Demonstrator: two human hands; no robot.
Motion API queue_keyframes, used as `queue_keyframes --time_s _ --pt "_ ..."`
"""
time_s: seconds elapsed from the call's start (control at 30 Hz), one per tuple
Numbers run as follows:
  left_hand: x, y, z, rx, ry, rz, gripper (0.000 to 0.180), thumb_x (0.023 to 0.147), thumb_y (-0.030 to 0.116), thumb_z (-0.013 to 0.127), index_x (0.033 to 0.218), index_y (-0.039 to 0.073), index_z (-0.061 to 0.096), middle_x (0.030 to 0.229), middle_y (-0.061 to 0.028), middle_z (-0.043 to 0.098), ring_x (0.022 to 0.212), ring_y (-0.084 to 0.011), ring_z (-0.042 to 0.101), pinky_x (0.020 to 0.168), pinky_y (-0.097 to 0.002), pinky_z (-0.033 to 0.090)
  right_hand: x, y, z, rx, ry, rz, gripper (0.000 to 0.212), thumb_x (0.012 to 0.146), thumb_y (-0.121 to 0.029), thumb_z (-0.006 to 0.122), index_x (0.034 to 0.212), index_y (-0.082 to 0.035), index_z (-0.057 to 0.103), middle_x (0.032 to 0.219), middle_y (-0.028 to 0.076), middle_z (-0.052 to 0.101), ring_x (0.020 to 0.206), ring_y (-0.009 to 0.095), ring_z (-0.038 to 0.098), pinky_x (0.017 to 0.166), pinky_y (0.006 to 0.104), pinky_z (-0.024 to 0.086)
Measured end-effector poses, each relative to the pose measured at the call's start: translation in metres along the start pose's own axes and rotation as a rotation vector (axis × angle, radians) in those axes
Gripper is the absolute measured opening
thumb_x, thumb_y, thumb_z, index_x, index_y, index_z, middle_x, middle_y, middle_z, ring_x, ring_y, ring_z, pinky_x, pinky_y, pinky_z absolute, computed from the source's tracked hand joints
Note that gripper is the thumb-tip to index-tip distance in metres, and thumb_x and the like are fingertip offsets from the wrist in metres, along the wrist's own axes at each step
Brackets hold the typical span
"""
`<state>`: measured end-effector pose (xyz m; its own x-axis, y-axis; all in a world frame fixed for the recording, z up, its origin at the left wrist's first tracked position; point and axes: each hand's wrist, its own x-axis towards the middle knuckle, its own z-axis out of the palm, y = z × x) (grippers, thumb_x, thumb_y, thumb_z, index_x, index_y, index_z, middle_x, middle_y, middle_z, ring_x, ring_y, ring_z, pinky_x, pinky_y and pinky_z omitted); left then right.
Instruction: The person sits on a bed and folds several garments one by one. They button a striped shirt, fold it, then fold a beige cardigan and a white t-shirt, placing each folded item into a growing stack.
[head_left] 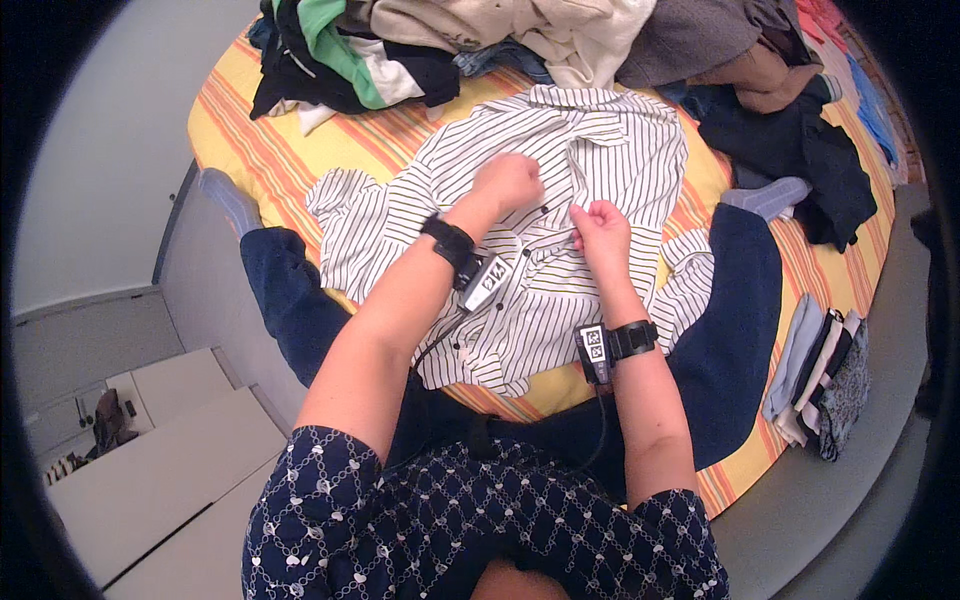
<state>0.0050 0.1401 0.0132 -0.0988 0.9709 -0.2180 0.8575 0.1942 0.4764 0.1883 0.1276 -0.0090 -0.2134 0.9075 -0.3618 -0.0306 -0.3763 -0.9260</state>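
A white button-up shirt (540, 270) with dark stripes lies spread between my legs, front side up, collar at the far end and sleeves out to both sides. Dark buttons run down its front, and the upper front hangs partly apart. My left hand (508, 184) is closed over the left front panel, fingers curled under and their tips hidden, seemingly on the cloth. Just right of the front opening, my right hand (603, 238) pinches the shirt's edge between thumb and fingers. A button sits in the gap between the two hands.
An orange-and-yellow striped bedcover (255, 130) lies beneath. Heaped clothes (510, 30) line the far side, with dark garments (800, 150) at far right. A folded stack of clothes (822, 375) rests near the right edge. White furniture (170, 470) stands at lower left.
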Motion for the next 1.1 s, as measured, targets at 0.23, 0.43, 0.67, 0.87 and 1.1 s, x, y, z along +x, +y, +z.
queue_keyframes --time_s 0.23,0.43,0.67,0.87,1.1 --pt "-0.016 0.021 0.011 0.264 -0.103 0.104 0.036 0.069 0.034 0.068 0.086 0.003 0.06 0.078 -0.016 0.065 0.08 -0.0323 0.063 0.07 -0.0419 0.051 0.002 -0.001 0.007 -0.091 0.008 -0.04 0.019 0.081 -0.01 0.067 0.074 -0.003 0.05 0.056 0.001 0.054 0.044 0.007 0.048 0.04 0.0214 0.037" --pt "0.019 0.016 0.003 0.143 -0.01 0.033 0.019 0.071 0.022 0.06 0.081 0.006 0.063 0.079 -0.0174 0.065 0.078 -0.0306 0.065 0.07 -0.0409 0.051 0.003 -0.004 0.007 -0.087 0.038 0.015 0.018 0.083 -0.011 0.066 0.077 -0.006 0.05 0.055 0.0 0.053 0.042 0.006 0.045 0.038 0.0189 0.034" --pt "0.042 -0.003 0.002 -0.907 0.388 -0.012 0.042 0.08 0.01 0.062 0.119 0.0 0.047 0.079 -0.0142 0.067 0.078 -0.0204 0.064 0.073 -0.0278 0.052 0.017 -0.006 0.022 0.043 -0.029 0.003 0.014 0.081 -0.006 0.066 0.083 -0.005 0.052 0.062 0.0 0.056 0.048 0.007 0.053 0.041 0.0178 0.039" --pt "-0.015 -0.02 0.013 -0.421 0.081 -0.059 0.013 0.078 0.014 0.064 0.085 0.004 0.068 0.08 -0.0088 0.067 0.073 -0.0127 0.063 0.069 -0.0273 0.049 0.013 0.003 0.019 -0.055 0.046 0.205 0.014 0.084 -0.011 0.063 0.075 -0.002 0.058 0.064 0.002 0.057 0.051 0.008 0.056 0.044 0.0193 0.044" --pt "-0.017 -0.001 0.041 -0.162 0.195 0.041 0.014 0.072 0.014 0.066 0.084 0.007 0.066 0.082 -0.0115 0.062 0.079 -0.0282 0.061 0.07 -0.037 0.049 0.011 0.0 0.012 0.148 0.072 0.247 0.014 0.086 -0.015 0.062 0.082 -0.002 0.058 0.064 0.002 0.057 0.051 0.009 0.056 0.043 0.0194 0.044"
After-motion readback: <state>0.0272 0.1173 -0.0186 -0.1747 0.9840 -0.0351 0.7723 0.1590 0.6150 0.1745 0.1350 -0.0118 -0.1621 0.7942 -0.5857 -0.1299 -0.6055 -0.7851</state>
